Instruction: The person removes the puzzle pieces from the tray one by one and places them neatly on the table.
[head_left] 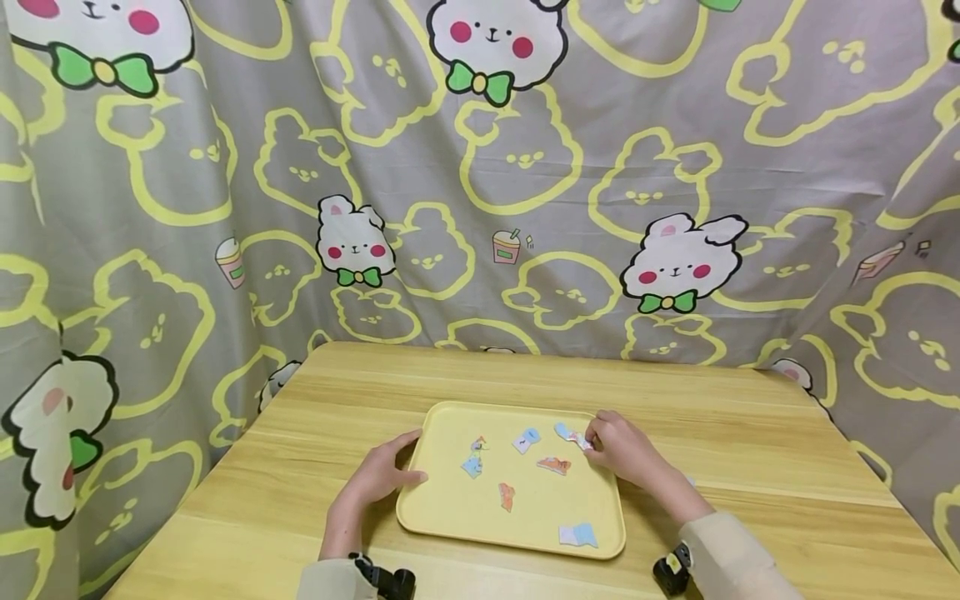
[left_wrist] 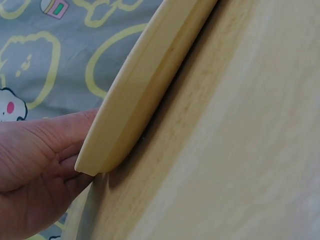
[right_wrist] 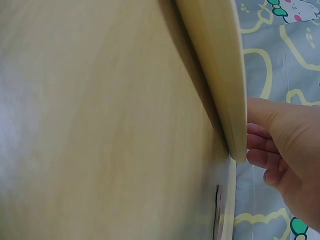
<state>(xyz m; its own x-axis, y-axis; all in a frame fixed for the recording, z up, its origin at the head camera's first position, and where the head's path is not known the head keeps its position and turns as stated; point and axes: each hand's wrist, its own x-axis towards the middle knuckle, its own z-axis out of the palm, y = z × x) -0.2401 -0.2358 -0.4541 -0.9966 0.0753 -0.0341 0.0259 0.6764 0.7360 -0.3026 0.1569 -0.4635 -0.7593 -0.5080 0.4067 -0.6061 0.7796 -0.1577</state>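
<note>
A yellow tray (head_left: 450,517) lies on the wooden table with several cardboard puzzle pieces on it. My left hand (head_left: 380,473) grips its left rim, the thumb over the edge; in the left wrist view the fingers (left_wrist: 70,165) are partly behind the rim. Over the far right corner, my right hand (head_left: 624,448) pinches a patterned puzzle piece (head_left: 581,441), which touches a light blue piece (head_left: 562,431). The tray wall hides those fingertips in the right wrist view. Orange pieces (head_left: 554,465) and a blue-and-pink piece (head_left: 577,535) lie apart from the hands.
The wooden table (head_left: 360,375) extends around the tray. A grey patterned curtain (head_left: 450,192) hangs behind it and at both sides. Something small and light blue (head_left: 691,480) shows beside the right forearm. Wrist cameras (head_left: 671,571) sit on both wrists.
</note>
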